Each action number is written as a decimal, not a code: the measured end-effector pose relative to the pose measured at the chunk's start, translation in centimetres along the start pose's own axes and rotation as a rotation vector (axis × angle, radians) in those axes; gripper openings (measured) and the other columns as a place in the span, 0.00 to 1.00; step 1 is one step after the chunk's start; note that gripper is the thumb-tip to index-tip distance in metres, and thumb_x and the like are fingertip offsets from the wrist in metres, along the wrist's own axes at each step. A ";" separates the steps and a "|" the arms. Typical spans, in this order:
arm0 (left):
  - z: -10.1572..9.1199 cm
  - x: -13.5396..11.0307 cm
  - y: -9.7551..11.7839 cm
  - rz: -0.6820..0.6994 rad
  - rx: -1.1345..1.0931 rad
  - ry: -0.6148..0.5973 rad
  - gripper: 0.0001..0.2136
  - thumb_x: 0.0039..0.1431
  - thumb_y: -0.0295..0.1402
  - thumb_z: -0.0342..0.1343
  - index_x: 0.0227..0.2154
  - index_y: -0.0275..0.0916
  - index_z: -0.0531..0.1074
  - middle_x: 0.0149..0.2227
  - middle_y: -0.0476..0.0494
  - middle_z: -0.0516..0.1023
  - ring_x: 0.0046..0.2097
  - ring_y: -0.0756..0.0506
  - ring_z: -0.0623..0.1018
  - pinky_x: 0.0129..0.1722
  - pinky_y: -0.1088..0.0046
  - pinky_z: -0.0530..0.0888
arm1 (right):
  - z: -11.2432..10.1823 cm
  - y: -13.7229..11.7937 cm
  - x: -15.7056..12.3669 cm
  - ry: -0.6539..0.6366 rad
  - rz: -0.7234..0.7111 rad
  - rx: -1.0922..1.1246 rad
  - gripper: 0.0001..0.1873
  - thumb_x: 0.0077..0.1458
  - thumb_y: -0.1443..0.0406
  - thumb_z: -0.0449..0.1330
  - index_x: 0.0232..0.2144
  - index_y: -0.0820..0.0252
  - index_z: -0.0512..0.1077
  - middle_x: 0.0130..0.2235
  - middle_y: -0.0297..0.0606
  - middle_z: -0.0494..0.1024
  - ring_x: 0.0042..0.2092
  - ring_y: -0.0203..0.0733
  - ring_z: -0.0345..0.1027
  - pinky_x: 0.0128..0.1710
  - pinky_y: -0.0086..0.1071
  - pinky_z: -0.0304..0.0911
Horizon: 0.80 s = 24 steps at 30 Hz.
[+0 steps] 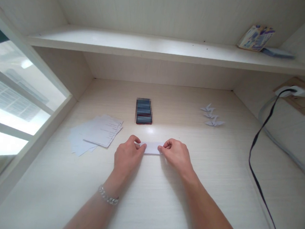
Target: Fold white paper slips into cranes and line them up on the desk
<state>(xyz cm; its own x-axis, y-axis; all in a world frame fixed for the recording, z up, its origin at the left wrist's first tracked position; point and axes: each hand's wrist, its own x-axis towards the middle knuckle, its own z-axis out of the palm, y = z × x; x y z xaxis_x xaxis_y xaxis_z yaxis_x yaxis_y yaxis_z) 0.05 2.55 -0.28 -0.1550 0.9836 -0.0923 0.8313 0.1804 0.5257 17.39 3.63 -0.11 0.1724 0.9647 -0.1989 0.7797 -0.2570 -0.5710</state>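
A folded white sheet of paper [152,148], now a narrow strip, lies across the middle of the desk between my hands. My left hand [130,152] pinches its left end, thumb on the near side and fingers curled. At the right end, my right hand [175,154] grips the paper the same way between thumb and fingers. A pile of loose white sheets [103,130] is fanned out to the left, some with printed lines. Several folded paper cranes [211,116] sit in a short column at the back right.
A phone [143,111], its screen pixelated, lies beyond my hands. A black cable [255,138] runs from a wall socket [302,94] down the desk's right side. Above the back hangs a shelf [148,45] with a small colourful box [257,38]. A window [14,94] borders the left.
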 end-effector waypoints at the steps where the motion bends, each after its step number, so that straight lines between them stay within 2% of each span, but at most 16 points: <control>1: 0.0 0.0 0.0 -0.001 0.002 0.002 0.10 0.53 0.44 0.52 0.33 0.44 0.68 0.28 0.51 0.80 0.34 0.43 0.76 0.30 0.70 0.65 | 0.0 0.0 0.0 -0.001 -0.002 -0.001 0.08 0.44 0.58 0.61 0.22 0.56 0.73 0.26 0.34 0.77 0.29 0.38 0.67 0.26 0.30 0.52; 13: 0.0 0.1 -0.2 0.020 0.005 -0.005 0.11 0.53 0.43 0.52 0.36 0.43 0.67 0.29 0.48 0.79 0.34 0.43 0.76 0.31 0.70 0.65 | 0.0 0.1 0.1 -0.003 -0.013 -0.026 0.09 0.44 0.57 0.61 0.23 0.56 0.73 0.26 0.35 0.76 0.28 0.39 0.67 0.27 0.30 0.53; 19: -0.1 -0.3 0.2 -0.040 0.122 0.000 0.12 0.54 0.47 0.50 0.35 0.45 0.68 0.31 0.48 0.78 0.35 0.42 0.75 0.29 0.69 0.64 | 0.1 0.0 0.1 0.003 -0.028 -0.064 0.09 0.44 0.57 0.61 0.23 0.56 0.72 0.25 0.35 0.76 0.28 0.39 0.66 0.27 0.30 0.53; 24: 0.1 -0.6 0.4 0.146 0.167 0.063 0.10 0.58 0.42 0.47 0.35 0.46 0.70 0.38 0.45 0.74 0.43 0.42 0.71 0.30 0.71 0.64 | 0.1 -0.2 -0.2 0.009 -0.028 -0.147 0.08 0.47 0.57 0.59 0.27 0.55 0.73 0.28 0.36 0.75 0.30 0.40 0.66 0.28 0.31 0.52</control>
<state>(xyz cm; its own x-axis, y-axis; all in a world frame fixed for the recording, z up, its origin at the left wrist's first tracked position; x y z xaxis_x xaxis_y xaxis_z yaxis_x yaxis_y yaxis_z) 0.56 1.99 -0.08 -0.0548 0.9980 0.0302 0.9233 0.0391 0.3822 17.12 3.48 -0.05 0.1540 0.9721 -0.1768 0.8639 -0.2193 -0.4534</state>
